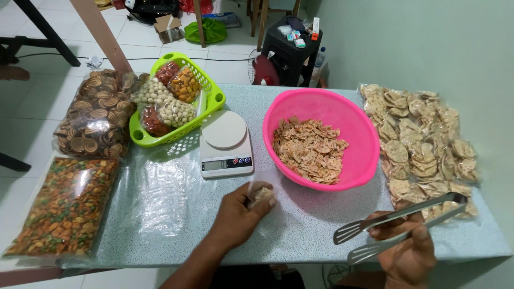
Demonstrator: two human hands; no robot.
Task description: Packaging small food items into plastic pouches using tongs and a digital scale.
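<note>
My left hand [239,214] rests on the speckled table [310,225] in front of the scale and grips a small clear plastic bag [262,196] with a few crackers in it. My right hand [408,251] at the near right edge holds metal tongs [396,227], their slotted tips apart and pointing left with nothing between them. A pink bowl [360,160] holding a heap of pale brown crackers [309,149] stands just beyond both hands. A white digital kitchen scale [225,144] with nothing on its round plate sits left of the bowl.
A green basket [212,101] of small snack packets stands behind the scale. Big clear bags hold round brown biscuits [97,115], mixed coloured nuts [63,206] and pale chips [420,144]. A stack of clear plastic bags [160,195] lies flat at the left. A green wall rises on the right.
</note>
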